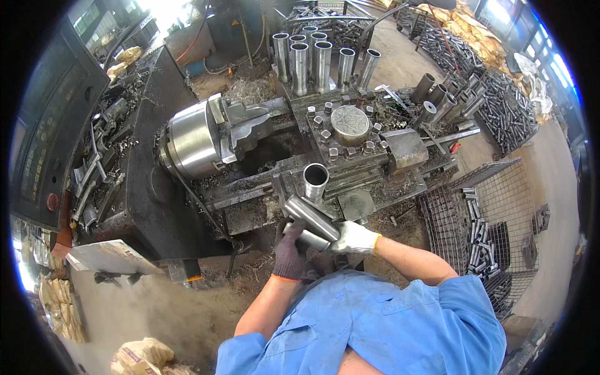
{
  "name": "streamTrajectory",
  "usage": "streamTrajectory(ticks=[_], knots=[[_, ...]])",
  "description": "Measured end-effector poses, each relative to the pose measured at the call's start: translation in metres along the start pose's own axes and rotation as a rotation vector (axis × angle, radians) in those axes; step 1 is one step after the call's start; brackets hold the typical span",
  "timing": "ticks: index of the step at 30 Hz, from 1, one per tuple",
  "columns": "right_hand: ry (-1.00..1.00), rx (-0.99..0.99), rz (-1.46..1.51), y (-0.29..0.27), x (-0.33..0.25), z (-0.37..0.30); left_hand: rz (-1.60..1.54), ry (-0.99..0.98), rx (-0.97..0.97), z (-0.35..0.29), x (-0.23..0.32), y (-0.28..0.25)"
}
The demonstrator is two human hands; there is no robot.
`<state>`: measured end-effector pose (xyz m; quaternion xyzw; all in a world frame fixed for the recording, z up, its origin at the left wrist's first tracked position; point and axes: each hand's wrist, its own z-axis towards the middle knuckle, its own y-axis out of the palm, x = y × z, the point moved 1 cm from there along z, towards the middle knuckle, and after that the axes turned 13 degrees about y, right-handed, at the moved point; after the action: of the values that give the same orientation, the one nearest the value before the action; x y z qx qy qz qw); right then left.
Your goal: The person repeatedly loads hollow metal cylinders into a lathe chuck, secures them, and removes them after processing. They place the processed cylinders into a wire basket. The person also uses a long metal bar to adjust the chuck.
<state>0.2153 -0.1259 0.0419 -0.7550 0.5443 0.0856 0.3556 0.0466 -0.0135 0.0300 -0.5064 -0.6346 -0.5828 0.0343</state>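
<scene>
Two shiny steel tubes lie side by side, slanted, between my gloved hands in front of the lathe. My left hand (290,252), in a dark glove, is closed around the left part of the nearer tube (314,240), its fingers reaching up to the farther one. My right hand (355,238), in a white glove, grips the right end of the farther tube (312,217); its palm side is hidden. Just beyond them another steel tube (315,182) stands upright on the lathe's front ledge, its open end up.
The lathe chuck (195,139) is at left, the bolted tool post (350,124) right of it. Several finished tubes (300,67) stand behind; darker tubes (427,110) and a caliper (392,96) lie right. A wire basket (526,187) holds metal parts. Chips litter the machine.
</scene>
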Motion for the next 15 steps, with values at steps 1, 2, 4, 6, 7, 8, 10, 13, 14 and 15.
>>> streamTrajectory(ticks=[1,2,4,6,7,8,10,13,14,15], knots=[[-0.024,-0.014,0.048,0.0,0.004,0.002,-0.063,0.0,0.054,0.002,-0.002,-0.01],[-0.166,-0.062,0.13,-0.001,0.005,0.002,-0.236,-0.038,0.082,-0.001,-0.005,-0.019],[-0.161,-0.202,0.121,-0.005,0.008,-0.003,-0.225,-0.134,0.13,-0.004,-0.002,-0.036],[-0.232,-0.113,0.076,-0.016,0.007,-0.01,-0.125,-0.154,0.055,-0.01,0.007,-0.044],[-0.513,0.042,0.116,-0.025,0.005,-0.016,-0.129,-0.179,0.064,-0.014,0.013,-0.044],[-0.502,0.165,0.104,-0.035,0.005,-0.02,-0.006,-0.076,0.022,-0.017,0.019,-0.039],[-0.394,0.02,0.859,-0.057,0.009,-0.027,0.318,0.146,-0.072,-0.018,0.028,-0.023],[-0.355,0.542,0.199,-0.087,0.015,-0.038,0.435,0.309,-0.114,0.007,0.024,0.018],[-0.304,0.546,0.169,-0.092,0.018,-0.042,0.498,0.39,-0.158,0.025,0.024,0.031],[-0.282,0.522,0.176,-0.094,0.021,-0.048,0.558,0.474,-0.198,0.043,0.022,0.043]])
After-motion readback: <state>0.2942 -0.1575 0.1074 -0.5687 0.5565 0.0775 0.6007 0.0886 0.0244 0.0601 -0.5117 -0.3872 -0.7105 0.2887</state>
